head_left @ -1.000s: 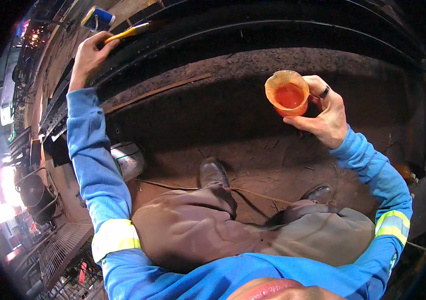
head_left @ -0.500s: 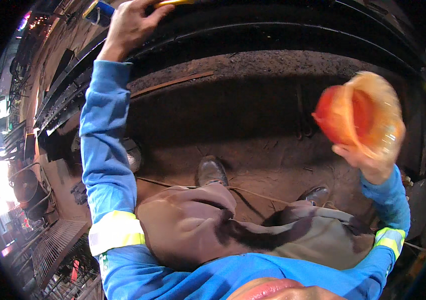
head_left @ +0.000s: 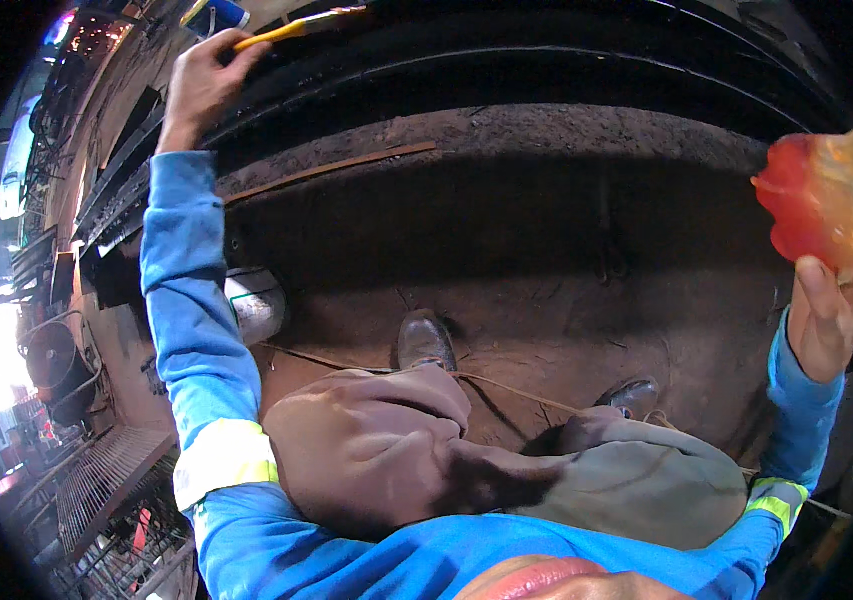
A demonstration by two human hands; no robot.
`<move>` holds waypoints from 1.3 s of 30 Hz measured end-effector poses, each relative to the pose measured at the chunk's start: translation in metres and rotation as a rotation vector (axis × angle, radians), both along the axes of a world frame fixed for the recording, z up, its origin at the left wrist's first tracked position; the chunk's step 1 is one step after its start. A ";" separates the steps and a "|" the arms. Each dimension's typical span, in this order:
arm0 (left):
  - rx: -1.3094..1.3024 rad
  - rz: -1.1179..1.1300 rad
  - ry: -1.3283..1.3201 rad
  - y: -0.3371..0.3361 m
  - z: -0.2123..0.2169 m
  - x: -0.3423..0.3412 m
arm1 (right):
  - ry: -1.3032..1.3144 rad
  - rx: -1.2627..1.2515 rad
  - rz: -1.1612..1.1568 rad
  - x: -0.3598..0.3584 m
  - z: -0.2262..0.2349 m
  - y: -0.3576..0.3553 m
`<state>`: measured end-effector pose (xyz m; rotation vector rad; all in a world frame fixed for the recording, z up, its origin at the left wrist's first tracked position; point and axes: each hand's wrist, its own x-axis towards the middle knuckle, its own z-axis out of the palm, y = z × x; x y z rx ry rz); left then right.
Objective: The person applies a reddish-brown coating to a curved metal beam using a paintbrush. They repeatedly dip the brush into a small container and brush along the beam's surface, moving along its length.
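Up at the far left, my left hand (head_left: pixel 203 88) is closed round the yellow handle of a paintbrush (head_left: pixel 279 33). The brush points right, its pale bristle end close over the long black metal beams (head_left: pixel 467 75); whether it touches them I cannot tell. At the far right, my right hand (head_left: pixel 829 315) grips a red and orange thin-walled plastic container (head_left: pixel 819 195) from below, thumb on its near side. The container is tilted, and its inside is hidden now. A blue can (head_left: pixel 215 14) stands just beyond my left hand.
A whitish bucket (head_left: pixel 256 303) stands on the dirt floor beside my left arm. A thin rusty strip (head_left: pixel 332 172) lies along the beams. A cord (head_left: pixel 517 388) runs past my boots (head_left: pixel 425 340). Metal racks (head_left: pixel 112 487) and a dark round drum (head_left: pixel 55 360) are at left.
My left hand has drawn back left and nearer, bringing the whole brush into view. My right hand has moved right with the container, turning its opening out of sight.
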<state>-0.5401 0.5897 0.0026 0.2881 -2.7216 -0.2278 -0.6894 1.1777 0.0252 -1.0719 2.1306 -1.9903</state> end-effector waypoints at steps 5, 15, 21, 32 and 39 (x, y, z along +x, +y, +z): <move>0.167 0.044 0.204 0.016 0.028 0.020 | -0.026 0.024 -0.047 -0.005 0.005 -0.027; 0.077 -0.728 -0.206 0.171 0.006 -0.055 | 0.248 0.072 -0.016 -0.016 0.023 -0.031; 0.647 -0.325 -0.070 0.135 0.063 0.012 | 0.379 0.268 -0.053 -0.051 -0.005 -0.043; 0.021 -0.728 0.024 0.212 0.080 -0.019 | 0.135 0.258 0.184 -0.011 -0.075 -0.083; -0.233 -0.733 0.020 0.251 0.054 -0.035 | 0.181 0.323 0.167 -0.004 -0.076 -0.090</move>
